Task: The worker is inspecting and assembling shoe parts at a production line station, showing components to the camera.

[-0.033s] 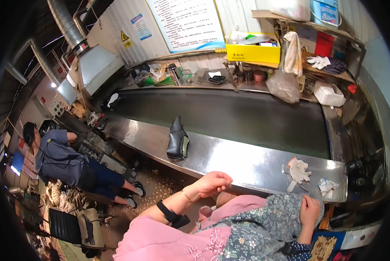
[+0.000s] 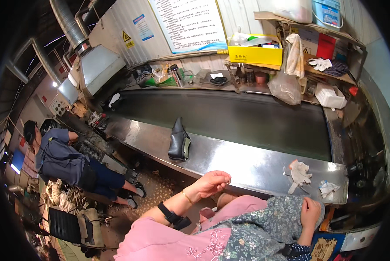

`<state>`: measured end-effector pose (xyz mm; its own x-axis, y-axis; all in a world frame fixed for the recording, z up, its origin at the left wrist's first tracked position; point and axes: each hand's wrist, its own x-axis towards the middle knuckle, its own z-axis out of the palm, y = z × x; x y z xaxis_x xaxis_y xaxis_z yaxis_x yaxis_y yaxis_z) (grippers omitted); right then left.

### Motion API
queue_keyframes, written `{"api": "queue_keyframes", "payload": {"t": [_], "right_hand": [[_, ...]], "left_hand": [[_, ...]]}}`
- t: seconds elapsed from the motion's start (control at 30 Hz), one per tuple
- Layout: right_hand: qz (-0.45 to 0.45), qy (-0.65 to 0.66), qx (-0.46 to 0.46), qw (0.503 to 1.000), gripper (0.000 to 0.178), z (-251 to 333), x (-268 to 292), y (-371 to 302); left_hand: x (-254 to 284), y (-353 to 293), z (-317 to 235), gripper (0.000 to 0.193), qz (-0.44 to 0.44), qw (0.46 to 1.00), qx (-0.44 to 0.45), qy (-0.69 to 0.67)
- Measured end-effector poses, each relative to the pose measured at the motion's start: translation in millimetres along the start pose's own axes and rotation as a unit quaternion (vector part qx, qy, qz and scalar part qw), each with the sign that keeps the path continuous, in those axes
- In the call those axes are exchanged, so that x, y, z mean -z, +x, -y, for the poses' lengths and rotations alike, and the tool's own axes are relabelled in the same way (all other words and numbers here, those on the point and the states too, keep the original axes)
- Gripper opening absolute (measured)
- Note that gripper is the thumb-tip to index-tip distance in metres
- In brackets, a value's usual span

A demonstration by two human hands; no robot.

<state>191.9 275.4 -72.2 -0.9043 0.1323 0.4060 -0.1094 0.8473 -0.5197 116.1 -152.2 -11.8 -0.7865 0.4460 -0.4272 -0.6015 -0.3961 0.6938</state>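
Note:
My left hand [image 2: 213,182] hovers just off the near edge of the metal worktop [image 2: 234,158]. Its fingers are curled together, with nothing visible in them. Resting on the grey floral apron [image 2: 264,217] over my lap, my right hand [image 2: 310,212] is closed in a loose fist and shows nothing held. A black leather shoe [image 2: 179,141] lies on the worktop, beyond my left hand and to its left, its narrow end pointing away. Toward the right end of the worktop lie a whitish work glove [image 2: 300,173] and a crumpled white cloth-like piece [image 2: 328,188].
Behind the worktop runs a dark conveyor belt [image 2: 230,115], with a whitish sole-shaped piece [image 2: 114,100] at its far left. A yellow box [image 2: 256,55] and a hanging plastic bag [image 2: 285,89] are at the back. Another person [image 2: 64,156] stands at the left near a black chair [image 2: 64,225].
The whole view has shifted very slightly. The fingers of my left hand have moved a little; the shoe and my right hand stay in place.

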Motion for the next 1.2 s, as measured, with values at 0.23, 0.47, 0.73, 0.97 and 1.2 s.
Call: {"api": "queue_keyframes", "payload": {"t": [0.23,0.47,0.73,0.97,1.2], "right_hand": [[-0.009,-0.013,0.005,1.000,0.012,8,-5,6],[0.001,-0.021,0.001,1.000,0.013,10,-11,11],[0.004,-0.037,-0.008,0.999,0.013,10,-12,11],[0.006,-0.049,-0.010,0.999,0.013,4,-12,7],[-0.012,-0.028,0.014,0.999,0.011,8,-15,15]], "left_hand": [[-14,16,0,0.008,0.099,0.976,-0.040,-0.189],[-26,33,-22,0.017,0.178,0.952,-0.022,-0.248],[-39,47,-2,0.018,0.197,0.950,0.003,-0.244],[-63,48,-5,0.017,0.119,0.976,-0.032,-0.182],[-86,30,-37,0.022,0.128,0.970,-0.156,-0.135]]}}
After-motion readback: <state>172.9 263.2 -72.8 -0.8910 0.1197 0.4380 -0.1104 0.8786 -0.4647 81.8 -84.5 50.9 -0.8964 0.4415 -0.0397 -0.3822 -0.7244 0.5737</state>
